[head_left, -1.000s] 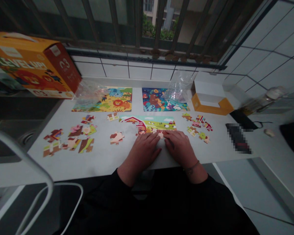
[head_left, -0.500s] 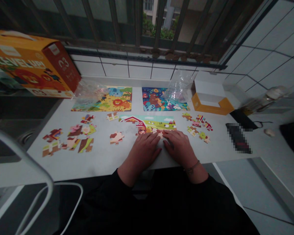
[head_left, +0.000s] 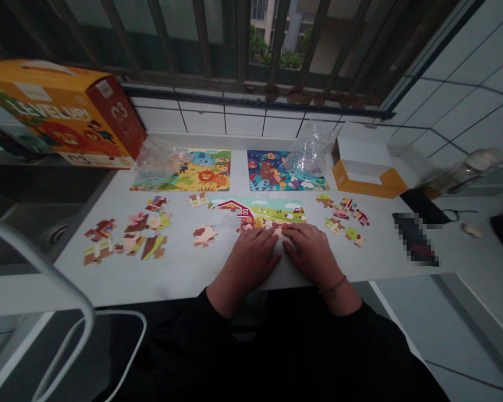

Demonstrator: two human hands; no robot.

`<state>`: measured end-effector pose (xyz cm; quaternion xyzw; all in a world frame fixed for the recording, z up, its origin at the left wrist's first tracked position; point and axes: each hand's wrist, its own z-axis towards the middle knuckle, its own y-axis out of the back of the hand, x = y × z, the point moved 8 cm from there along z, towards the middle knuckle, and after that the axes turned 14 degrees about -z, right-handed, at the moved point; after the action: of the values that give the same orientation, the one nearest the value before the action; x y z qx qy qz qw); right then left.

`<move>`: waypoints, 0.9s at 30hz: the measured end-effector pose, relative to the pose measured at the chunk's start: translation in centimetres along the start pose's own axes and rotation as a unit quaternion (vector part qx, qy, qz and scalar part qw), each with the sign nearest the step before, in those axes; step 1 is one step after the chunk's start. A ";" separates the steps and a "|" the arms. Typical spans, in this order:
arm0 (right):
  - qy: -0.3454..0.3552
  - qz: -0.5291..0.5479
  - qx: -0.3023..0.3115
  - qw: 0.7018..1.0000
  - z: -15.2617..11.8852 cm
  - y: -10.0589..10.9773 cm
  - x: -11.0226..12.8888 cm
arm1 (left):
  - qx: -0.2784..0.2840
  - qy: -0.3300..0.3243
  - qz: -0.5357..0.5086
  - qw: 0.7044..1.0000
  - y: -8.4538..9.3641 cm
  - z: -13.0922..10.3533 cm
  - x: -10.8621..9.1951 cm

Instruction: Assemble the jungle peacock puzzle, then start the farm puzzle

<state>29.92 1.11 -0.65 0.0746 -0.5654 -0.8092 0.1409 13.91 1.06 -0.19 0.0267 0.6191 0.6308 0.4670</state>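
A partly joined farm puzzle point(head_left: 272, 209) with a red barn and green fields lies flat on the counter in front of me. At its near edge is a brown-and-white puzzle piece point(head_left: 279, 230), between the fingertips of my two hands. My left hand point(head_left: 254, 254) rests over the lower edge, its fingers stretched out and touching the piece from the left. From the right, my right hand point(head_left: 314, 251) lays its extended fingers on the piece and the edge. Both thumbs point inward, apart from each other. My hands hide part of the lower edge. A loose cow-patterned piece point(head_left: 204, 235) lies to the left.
Loose pieces lie in a left group point(head_left: 140, 243) and a right group point(head_left: 339, 215). Behind are a lion picture point(head_left: 212, 173), a night-animal picture point(head_left: 268, 173), plastic bags, an open orange-and-white box point(head_left: 369, 181) and a large orange box point(head_left: 58, 117). A white tube point(head_left: 67, 285) curves at left.
The whole view has shifted slightly, so everything appears a little further right. My hands stay at the same place on the puzzle's near edge, with hardly any movement.
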 end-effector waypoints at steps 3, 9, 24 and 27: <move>0.004 0.000 -0.002 1.000 -0.1 0.0 0.0 | 0.000 0.001 -0.003 1.000 0.4 -0.1 0.1; 0.007 0.007 -0.005 1.000 -0.3 -0.2 -0.3 | -0.076 0.073 0.039 0.994 5.7 -1.4 4.0; -0.010 0.009 -0.006 1.000 -0.3 0.1 -0.3 | -0.049 0.225 0.063 0.971 13.2 -12.2 11.8; -0.012 0.009 -0.005 1.000 -0.4 0.0 -0.4 | -0.057 0.201 0.055 0.976 12.6 -11.8 11.2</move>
<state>30.41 0.89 -0.81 0.0591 -0.5638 -0.8115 0.1415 -6.68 1.66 1.11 -0.0930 0.6607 0.6825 0.2983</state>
